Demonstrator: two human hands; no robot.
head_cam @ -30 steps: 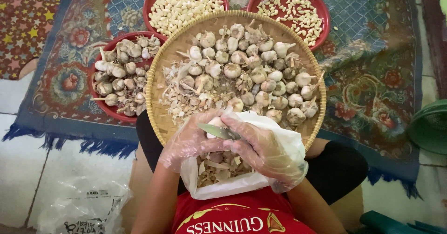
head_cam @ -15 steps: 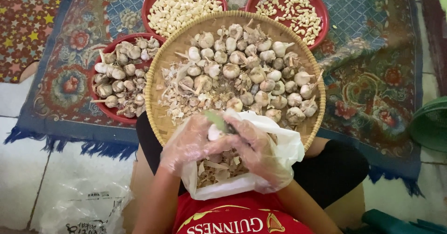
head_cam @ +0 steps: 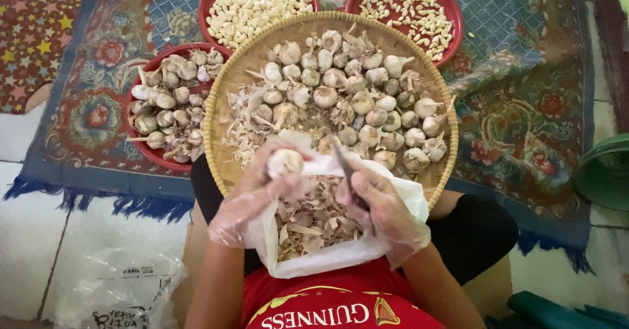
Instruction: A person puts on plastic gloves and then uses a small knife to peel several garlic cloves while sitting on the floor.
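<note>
— What is the person on the floor holding?

— The left hand (head_cam: pixel 252 195), in a thin clear plastic glove, has its grip pinched around a garlic bulb (head_cam: pixel 285 162), held just above a white plastic bag (head_cam: pixel 327 254) in the lap. The right hand (head_cam: pixel 380 204), gloved too, is closed around a small knife (head_cam: pixel 347 175), its dark blade pointing up and away from the body.

— And the bag?

— Open between both hands, filled with dry garlic skins (head_cam: pixel 314 218). Its far edge lies over the near rim of a wide woven tray (head_cam: pixel 219 129).

— What sits on the tray?

— Whole unpeeled bulbs (head_cam: pixel 367 100) across the middle and right, loose skins and stems at the left.

— Around it?

— Three red bowls touch or tuck under the tray's rim: one at the left (head_cam: pixel 134 123) with more whole bulbs, one at the top (head_cam: pixel 209 1) heaped with peeled cloves, one at the upper right (head_cam: pixel 452 15) with fewer peeled cloves. All rest on a patterned blue rug (head_cam: pixel 524 73) on the tiled floor (head_cam: pixel 39 237). A clear printed bag (head_cam: pixel 111 290) lies on the tiles by the left knee.
</note>
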